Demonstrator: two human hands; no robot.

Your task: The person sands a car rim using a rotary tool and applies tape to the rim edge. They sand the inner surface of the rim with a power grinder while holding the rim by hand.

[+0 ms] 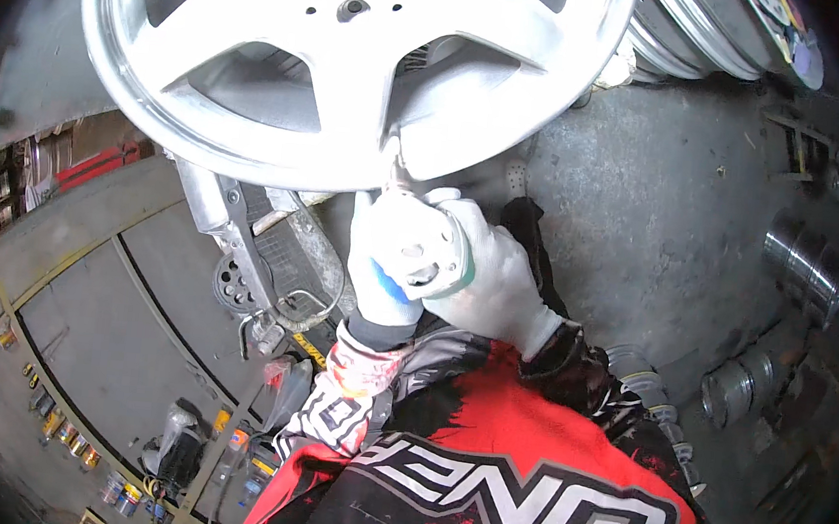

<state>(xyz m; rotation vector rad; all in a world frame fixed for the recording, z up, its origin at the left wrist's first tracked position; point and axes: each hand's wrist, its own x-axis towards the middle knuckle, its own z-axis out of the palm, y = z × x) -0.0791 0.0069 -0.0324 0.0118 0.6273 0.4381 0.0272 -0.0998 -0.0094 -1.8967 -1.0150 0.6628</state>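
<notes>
Head view: the wheel point(356, 72) sits ahead of the person, its near edge above a metal frame point(218, 202). The left hand point(372, 258) and right hand point(508, 280), both gloved, wrap a tool point(446, 239); its tip meets or nearly meets a spoke. Rims point(694, 32) stand beyond the wheel's right edge, beside the floor point(647, 172).

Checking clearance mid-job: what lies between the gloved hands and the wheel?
The head view shows the narrow front end of the hand tool between the wheel and the left hand and right hand; whether the tip touches is unclear.
</notes>
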